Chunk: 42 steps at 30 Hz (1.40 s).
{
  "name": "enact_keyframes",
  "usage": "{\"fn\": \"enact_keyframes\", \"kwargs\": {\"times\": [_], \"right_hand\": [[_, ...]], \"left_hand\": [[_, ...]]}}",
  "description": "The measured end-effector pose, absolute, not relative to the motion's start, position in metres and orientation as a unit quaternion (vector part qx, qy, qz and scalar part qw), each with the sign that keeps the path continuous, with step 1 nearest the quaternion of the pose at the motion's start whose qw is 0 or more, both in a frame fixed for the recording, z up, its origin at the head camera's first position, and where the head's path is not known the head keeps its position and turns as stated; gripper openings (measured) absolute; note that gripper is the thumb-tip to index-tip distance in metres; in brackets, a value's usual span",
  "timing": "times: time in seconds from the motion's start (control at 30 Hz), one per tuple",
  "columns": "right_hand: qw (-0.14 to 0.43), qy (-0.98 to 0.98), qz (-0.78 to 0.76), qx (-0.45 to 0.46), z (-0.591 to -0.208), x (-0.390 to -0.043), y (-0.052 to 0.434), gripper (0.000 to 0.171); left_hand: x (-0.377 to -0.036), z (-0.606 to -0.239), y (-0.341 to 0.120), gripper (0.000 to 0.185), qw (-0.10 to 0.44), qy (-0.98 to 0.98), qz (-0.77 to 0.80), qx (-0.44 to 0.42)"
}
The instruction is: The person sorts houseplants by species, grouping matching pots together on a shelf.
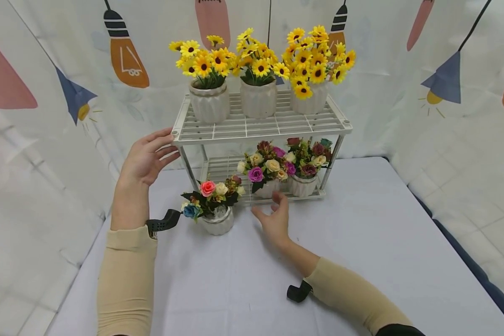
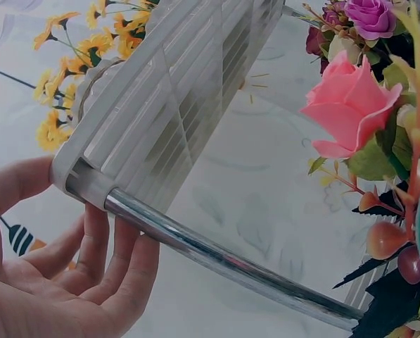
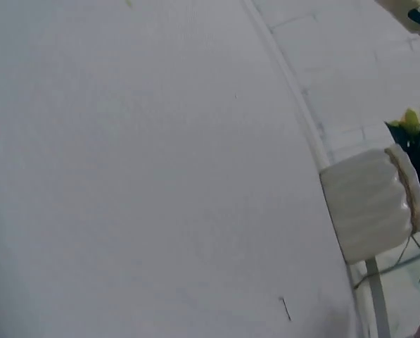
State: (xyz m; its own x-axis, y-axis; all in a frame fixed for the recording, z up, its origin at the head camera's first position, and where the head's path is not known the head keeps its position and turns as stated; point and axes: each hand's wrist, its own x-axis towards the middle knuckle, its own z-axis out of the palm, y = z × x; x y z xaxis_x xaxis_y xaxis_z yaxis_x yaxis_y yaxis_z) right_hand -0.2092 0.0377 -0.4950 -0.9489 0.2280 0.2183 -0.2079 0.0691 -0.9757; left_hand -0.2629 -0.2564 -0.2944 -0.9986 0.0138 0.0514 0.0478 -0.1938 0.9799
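At the near left corner of the white two-tier rack (image 1: pixel 260 135), my left hand (image 1: pixel 147 156) grips the top shelf's corner. In the left wrist view the thumb lies on the corner's outer side, the fingers by the metal post (image 2: pixel 231 264). My right hand (image 1: pixel 275 221) has thumb and forefinger apart, just in front of the middle flower pot (image 1: pixel 268 189) on the lower shelf. Right of it is another rose pot (image 1: pixel 303 185). A pot with pink and blue roses (image 1: pixel 218 221) stands on the table before the lower shelf's left end.
Three pots of yellow daisy-like flowers (image 1: pixel 258 100) line the top shelf. A white cloth (image 1: pixel 340 224) covers the table. Behind the rack hangs a curtain (image 1: pixel 382 93) printed with lamps. The right wrist view shows a white pot (image 3: pixel 368 204) at its right edge.
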Motion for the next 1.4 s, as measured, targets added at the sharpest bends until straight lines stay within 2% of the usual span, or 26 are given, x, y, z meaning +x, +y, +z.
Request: {"fn": "enact_keyframes", "kwargs": {"times": [0.47, 0.8, 1.03, 1.2, 1.4], "right_hand": [[0.093, -0.703, 0.704, 0.043, -0.494, -0.173, 0.001, 0.071], [0.066, -0.717, 0.691, 0.059, -0.501, -0.173, -0.025, 0.082], [0.075, -0.723, 0.685, 0.054, -0.506, -0.176, -0.041, 0.094], [0.086, -0.726, 0.683, 0.016, -0.510, -0.177, -0.056, 0.102], [0.117, -0.726, 0.677, -0.019, -0.507, -0.176, -0.072, 0.104]], "left_hand": [[-0.260, -0.292, -0.256, 0.067, 0.004, -0.637, -0.771, -0.020], [-0.261, -0.293, -0.256, 0.065, 0.006, -0.643, -0.765, -0.023], [-0.262, -0.292, -0.256, 0.064, 0.008, -0.646, -0.763, -0.024], [-0.262, -0.292, -0.255, 0.066, 0.004, -0.646, -0.763, -0.022], [-0.261, -0.292, -0.256, 0.064, 0.009, -0.646, -0.763, -0.024]]}}
